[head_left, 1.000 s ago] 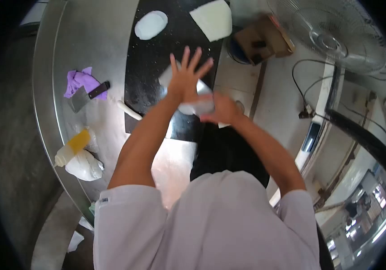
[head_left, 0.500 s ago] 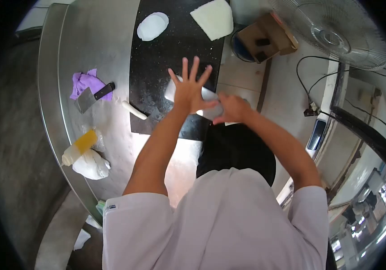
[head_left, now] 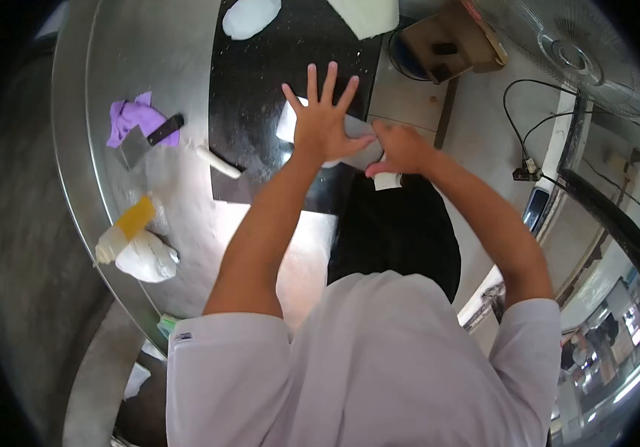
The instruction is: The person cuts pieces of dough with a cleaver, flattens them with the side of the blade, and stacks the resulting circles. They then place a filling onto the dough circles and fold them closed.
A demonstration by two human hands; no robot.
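My left hand point(head_left: 323, 130) lies palm down with its fingers spread on a broad, shiny cleaver blade point(head_left: 361, 138) over the black board point(head_left: 260, 78). My right hand point(head_left: 405, 149) is closed around the cleaver's grip at the board's right edge, and a pale end point(head_left: 388, 181) sticks out below it. Whatever lies under the blade is hidden. Left of my left forearm, a thin white dough roll point(head_left: 219, 162) lies across the board's left edge. A flat white round piece point(head_left: 251, 18) sits at the board's far end.
On the steel table point(head_left: 163, 67) lie a second cleaver point(head_left: 135, 147) on a purple cloth point(head_left: 137, 119), a bottle of yellow liquid point(head_left: 127, 227) and a white bundle point(head_left: 147, 257). A pale cloth point(head_left: 368, 15), a cardboard box point(head_left: 454, 45) and a fan point(head_left: 573, 56) are at the far right.
The view has shifted, so the board and table things sit higher in the frame. My right hand has moved slightly rightward from my left hand, and more of the blade and the pale end show.
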